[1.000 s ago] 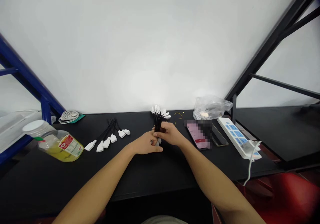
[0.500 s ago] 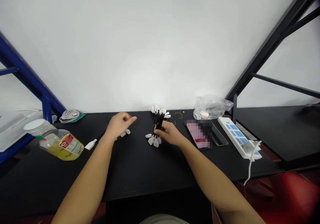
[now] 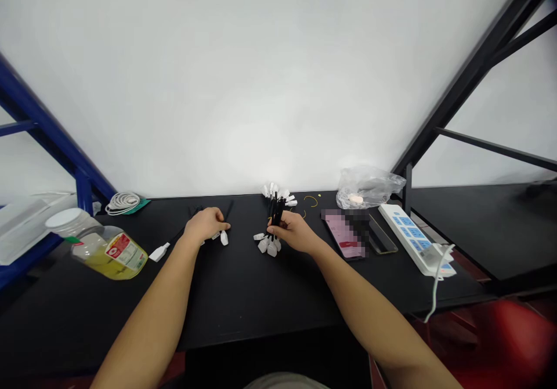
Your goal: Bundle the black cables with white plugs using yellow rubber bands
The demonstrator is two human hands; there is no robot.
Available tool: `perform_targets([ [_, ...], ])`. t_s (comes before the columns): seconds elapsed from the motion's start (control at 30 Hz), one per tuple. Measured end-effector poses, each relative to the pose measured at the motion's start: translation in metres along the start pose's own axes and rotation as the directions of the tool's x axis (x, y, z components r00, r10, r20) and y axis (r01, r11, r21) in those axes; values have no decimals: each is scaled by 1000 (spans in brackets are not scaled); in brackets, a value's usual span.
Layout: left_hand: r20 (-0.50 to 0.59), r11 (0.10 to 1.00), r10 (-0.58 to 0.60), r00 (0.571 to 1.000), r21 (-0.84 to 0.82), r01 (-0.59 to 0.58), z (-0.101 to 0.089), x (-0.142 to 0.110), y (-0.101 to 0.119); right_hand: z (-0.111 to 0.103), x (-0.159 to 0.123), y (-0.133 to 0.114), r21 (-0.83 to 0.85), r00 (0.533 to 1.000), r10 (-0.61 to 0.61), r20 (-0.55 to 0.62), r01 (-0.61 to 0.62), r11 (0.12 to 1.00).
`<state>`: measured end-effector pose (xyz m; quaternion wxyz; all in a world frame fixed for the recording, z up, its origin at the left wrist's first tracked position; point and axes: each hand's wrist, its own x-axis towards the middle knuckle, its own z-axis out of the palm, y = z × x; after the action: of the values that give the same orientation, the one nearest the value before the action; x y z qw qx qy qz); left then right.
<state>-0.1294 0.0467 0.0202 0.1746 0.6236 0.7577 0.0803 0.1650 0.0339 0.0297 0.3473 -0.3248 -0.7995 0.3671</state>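
- The hands are apart on a black worktop (image 3: pixel 261 296), in the lower middle of the frame, with both bare forearms reaching up from the bottom edge.
- The right hand (image 3: pixel 293 231) is closed around an upright bundle of black cables (image 3: pixel 275 212), just right of centre. White plugs fan out at the bundle's top and bottom ends.
- The left hand (image 3: pixel 205 225) is left of centre, curled down over a small group of loose black cables (image 3: pixel 176 238). Whether it grips them is hidden.
- A white plug (image 3: pixel 224 237) sits just beside the left hand's fingers. Another white plug (image 3: pixel 159 253) lies further left.
- Left of the hands, at the worktop's edge, is a white-lidded plastic jar (image 3: pixel 108 253) with yellow contents and a red-and-white label. Behind it lies a coiled white cable (image 3: pixel 122 203).
- Right of the bundle are a thin yellow wire (image 3: pixel 311 200), a pixelated phone (image 3: pixel 346 235), a dark glass panel (image 3: pixel 380 235) and a clear plastic bag (image 3: pixel 368 187).
- A white power strip (image 3: pixel 411 238) with blue panels lies far right, angled across the worktop.
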Motion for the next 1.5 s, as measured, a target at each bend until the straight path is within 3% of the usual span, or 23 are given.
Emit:
perform_targets([
  [0.17,-62,961,252,966,-100,-258,10,-13,26,1,1,1,-20,1000,-16,-17,15,1000],
  [0.33,-253,743,507,824,-356,-567,14,-33,54,3,1,4,-22,999,-16,-37,16,1000],
  [0.43,-209,657,583,785,-448,-607,18,-42,64,3,1,5,-22,999,-8,-44,7,1000],
  [0.57,-75,659,605,793,-511,-551,22,-46,69,2,0,7,1,1000,-13,-15,13,1000],
  [0.87,-25,660,533,846,-613,-434,33,-44,74,1,0,2,25,999,-41,25,40,999],
  [0.93,-42,699,513,857,-559,-446,25,-42,71,1,1,0,-2,998,-58,14,58,998],
  [1.03,-175,840,395,902,-328,-432,4,-32,49,1,1,-2,-28,997,-79,9,79,996],
  [1.07,-215,905,311,926,-232,-357,-4,-27,38,1,1,-2,-31,997,-81,13,81,996],
  [1.13,-234,991,74,969,-94,-99,-17,-17,11,1,0,-1,-32,997,-77,23,78,996],
  [1.23,-132,984,-178,975,-5,178,-28,-3,-26,1,0,0,-33,997,-72,21,72,997],
  [1.37,-26,965,-257,966,36,258,-27,5,-48,1,0,-1,-34,997,-76,16,76,997],
  [1.5,-20,967,-251,968,49,251,-27,2,-41,1,0,-1,-37,998,-65,8,66,997],
])
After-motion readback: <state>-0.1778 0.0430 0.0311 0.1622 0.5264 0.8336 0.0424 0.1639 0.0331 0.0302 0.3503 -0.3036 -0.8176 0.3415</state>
